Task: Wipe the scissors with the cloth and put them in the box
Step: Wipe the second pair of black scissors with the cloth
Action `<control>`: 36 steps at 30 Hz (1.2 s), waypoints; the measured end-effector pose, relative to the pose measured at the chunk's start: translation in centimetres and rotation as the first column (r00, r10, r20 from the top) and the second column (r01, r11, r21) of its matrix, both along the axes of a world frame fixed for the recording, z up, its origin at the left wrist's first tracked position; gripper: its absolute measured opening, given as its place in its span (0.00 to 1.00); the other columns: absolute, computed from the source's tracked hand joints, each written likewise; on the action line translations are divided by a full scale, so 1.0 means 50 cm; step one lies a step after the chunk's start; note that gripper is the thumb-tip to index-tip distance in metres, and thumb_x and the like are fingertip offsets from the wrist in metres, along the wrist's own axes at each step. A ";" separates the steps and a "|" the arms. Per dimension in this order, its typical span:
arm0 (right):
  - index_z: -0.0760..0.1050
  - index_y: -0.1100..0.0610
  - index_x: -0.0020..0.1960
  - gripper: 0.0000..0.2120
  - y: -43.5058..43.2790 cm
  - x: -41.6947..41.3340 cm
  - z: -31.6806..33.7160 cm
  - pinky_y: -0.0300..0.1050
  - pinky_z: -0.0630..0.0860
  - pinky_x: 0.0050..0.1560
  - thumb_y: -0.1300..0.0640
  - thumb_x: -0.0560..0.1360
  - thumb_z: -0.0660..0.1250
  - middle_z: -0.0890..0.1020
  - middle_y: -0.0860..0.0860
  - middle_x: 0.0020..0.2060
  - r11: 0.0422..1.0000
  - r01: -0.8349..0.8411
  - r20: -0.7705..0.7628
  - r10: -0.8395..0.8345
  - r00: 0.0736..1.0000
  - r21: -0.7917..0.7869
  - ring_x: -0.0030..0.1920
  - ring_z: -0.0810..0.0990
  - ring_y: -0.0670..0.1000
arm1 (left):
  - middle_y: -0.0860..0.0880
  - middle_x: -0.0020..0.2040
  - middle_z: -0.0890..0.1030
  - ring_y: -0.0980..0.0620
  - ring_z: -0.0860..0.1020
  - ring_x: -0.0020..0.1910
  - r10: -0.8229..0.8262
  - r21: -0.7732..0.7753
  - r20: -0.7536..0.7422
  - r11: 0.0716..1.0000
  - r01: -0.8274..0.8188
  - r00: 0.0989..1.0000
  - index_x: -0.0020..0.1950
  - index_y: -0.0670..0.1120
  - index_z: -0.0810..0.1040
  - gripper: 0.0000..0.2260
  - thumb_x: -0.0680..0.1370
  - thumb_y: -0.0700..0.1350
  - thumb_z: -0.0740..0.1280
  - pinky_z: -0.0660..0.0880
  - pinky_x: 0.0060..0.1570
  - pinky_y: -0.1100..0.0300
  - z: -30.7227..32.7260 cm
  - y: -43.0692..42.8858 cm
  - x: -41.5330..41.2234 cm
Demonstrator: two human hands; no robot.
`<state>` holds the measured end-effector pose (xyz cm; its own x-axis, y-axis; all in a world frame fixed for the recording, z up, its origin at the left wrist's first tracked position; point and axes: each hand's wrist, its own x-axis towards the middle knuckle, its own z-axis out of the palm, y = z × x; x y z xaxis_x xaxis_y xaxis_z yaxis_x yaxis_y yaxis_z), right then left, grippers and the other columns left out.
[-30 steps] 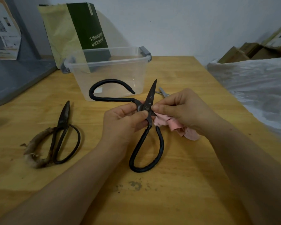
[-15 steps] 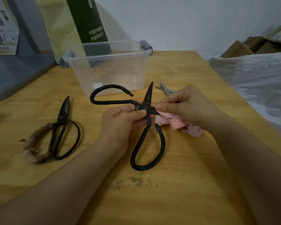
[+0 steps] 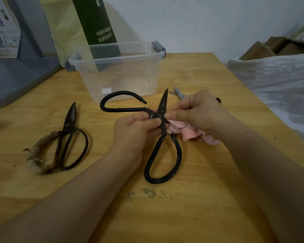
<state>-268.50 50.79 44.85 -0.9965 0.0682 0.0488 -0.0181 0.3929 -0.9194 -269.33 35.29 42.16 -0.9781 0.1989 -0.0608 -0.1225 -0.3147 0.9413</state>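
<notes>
The left hand (image 3: 135, 130) pinches the open scissors (image 3: 162, 106) at the middle, just above the table (image 3: 200, 207) near the box (image 3: 119, 72), and the right hand (image 3: 197, 113) pinches the cloth (image 3: 191, 134) on a blade, so a slip could cut a finger

L hand (image 3: 135, 132) & R hand (image 3: 197, 111) both bare, nails short. L forearm (image 3: 74, 204) & R forearm (image 3: 270, 172) bare all the way to frame edge, wrists incl. Tiny dark speck on R forearm nr wrist.
</notes>
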 end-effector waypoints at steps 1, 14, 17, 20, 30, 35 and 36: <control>0.84 0.55 0.40 0.02 -0.001 0.000 0.001 0.37 0.81 0.38 0.59 0.67 0.75 0.85 0.50 0.34 1.000 -0.015 0.019 0.014 1.000 0.023 0.37 0.83 0.46 | 0.38 0.41 0.84 0.45 0.84 0.39 0.002 -0.003 0.000 1.000 -0.002 1.000 0.45 0.33 0.80 0.05 0.72 0.28 0.66 0.79 0.34 0.63 0.000 0.000 0.001; 0.83 0.54 0.38 0.06 0.028 0.010 0.027 0.27 0.74 0.34 0.61 0.64 0.77 0.84 0.46 0.32 0.992 0.067 -0.149 -0.050 0.988 0.106 0.34 0.80 0.38 | 0.39 0.42 0.84 0.46 0.84 0.41 0.045 -0.039 0.055 0.998 -0.043 0.998 0.45 0.34 0.79 0.04 0.72 0.29 0.66 0.78 0.33 0.65 0.002 0.000 0.002; 0.83 0.49 0.36 0.06 0.009 0.010 0.020 0.30 0.75 0.36 0.58 0.64 0.78 0.84 0.44 0.32 0.959 0.009 -0.134 0.030 0.990 0.283 0.36 0.81 0.39 | 0.41 0.40 0.84 0.47 0.84 0.39 0.040 -0.056 0.035 0.998 -0.038 0.999 0.40 0.36 0.80 0.05 0.72 0.29 0.66 0.79 0.33 0.64 0.002 0.002 0.000; 0.83 0.48 0.37 0.05 0.010 0.009 0.019 0.38 0.79 0.43 0.57 0.66 0.77 0.84 0.47 0.37 0.913 -0.043 -0.088 0.085 0.992 0.405 0.41 0.82 0.43 | 0.41 0.40 0.85 0.46 0.84 0.40 0.045 -0.081 0.015 0.996 -0.043 0.999 0.39 0.38 0.80 0.06 0.72 0.29 0.66 0.80 0.35 0.63 0.001 0.003 -0.001; 0.83 0.52 0.46 0.03 0.001 0.002 0.020 0.40 0.73 0.48 0.57 0.73 0.71 0.77 0.39 0.38 0.726 -0.101 -0.090 0.220 0.971 0.681 0.46 0.77 0.43 | 0.42 0.38 0.84 0.45 0.84 0.38 0.077 -0.108 -0.001 0.991 -0.077 0.997 0.37 0.37 0.79 0.06 0.71 0.29 0.67 0.79 0.33 0.62 -0.004 0.003 -0.003; 0.82 0.48 0.42 0.04 0.019 0.006 0.023 0.30 0.71 0.41 0.57 0.72 0.72 0.80 0.39 0.38 0.760 -0.096 -0.049 0.166 0.985 0.643 0.43 0.78 0.40 | 0.39 0.42 0.84 0.45 0.84 0.41 0.070 -0.100 0.010 0.993 -0.069 0.998 0.38 0.36 0.79 0.05 0.72 0.29 0.67 0.79 0.33 0.63 -0.003 0.005 -0.003; 0.82 0.47 0.40 0.05 0.017 0.008 0.023 0.31 0.72 0.41 0.57 0.71 0.72 0.80 0.39 0.37 0.815 -0.046 -0.104 0.130 0.986 0.578 0.43 0.78 0.39 | 0.39 0.42 0.84 0.44 0.84 0.41 0.072 -0.093 0.011 0.993 -0.071 0.997 0.38 0.36 0.79 0.05 0.72 0.29 0.66 0.79 0.34 0.63 -0.004 0.006 -0.004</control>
